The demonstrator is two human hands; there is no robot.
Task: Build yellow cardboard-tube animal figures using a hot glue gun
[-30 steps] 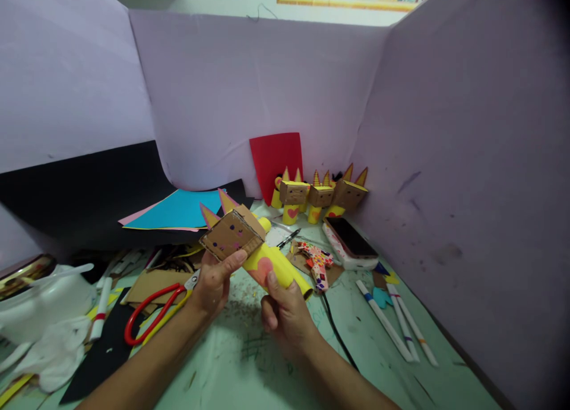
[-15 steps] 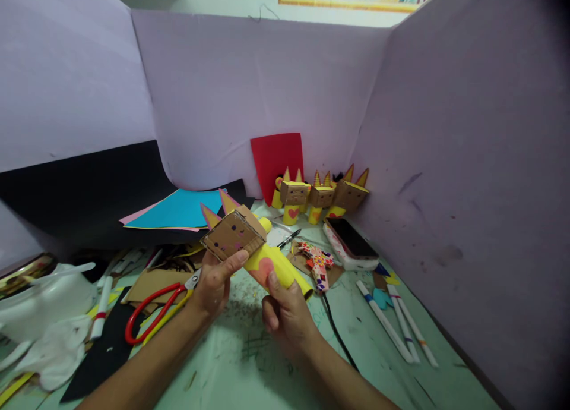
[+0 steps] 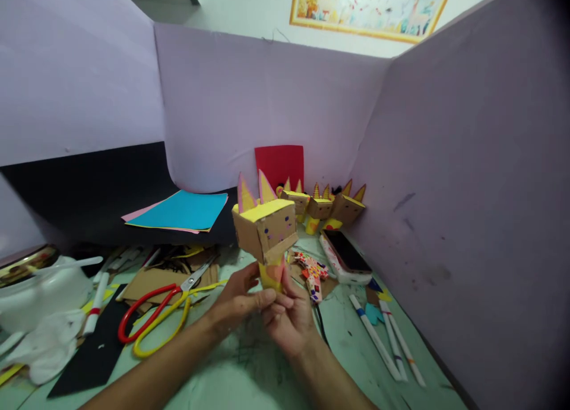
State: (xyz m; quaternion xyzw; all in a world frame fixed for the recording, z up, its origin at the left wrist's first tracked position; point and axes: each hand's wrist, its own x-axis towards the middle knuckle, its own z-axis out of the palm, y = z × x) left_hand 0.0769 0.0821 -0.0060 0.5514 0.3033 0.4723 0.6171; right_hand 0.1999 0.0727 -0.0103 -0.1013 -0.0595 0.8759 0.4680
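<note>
A cardboard figure (image 3: 267,229) stands upright between my hands, its boxy brown head topped with yellow paper and two pink-edged pointed ears. Small dark eyes and pink marks are drawn on its front. My left hand (image 3: 243,300) is wrapped round the lower part of its yellow tube body, and my right hand (image 3: 287,315) grips the same tube from the other side. Fingers cover much of the tube and the orange heart on it. Left of my left hand lie scissors (image 3: 171,300) with one red and one yellow handle.
Several similar figures (image 3: 319,208) stand at the back right before a red sheet (image 3: 280,163). A phone (image 3: 345,249), a flower-patterned glue gun (image 3: 314,273) with a black cord and markers (image 3: 374,337) lie right. Blue paper (image 3: 182,210), cardboard scraps and a white container (image 3: 44,291) are left.
The figure has swung from a tilted, lying pose to upright, its face now turned toward the right. Both hands have come closer together at the bottom of the tube. The camera view has tilted up slightly.
</note>
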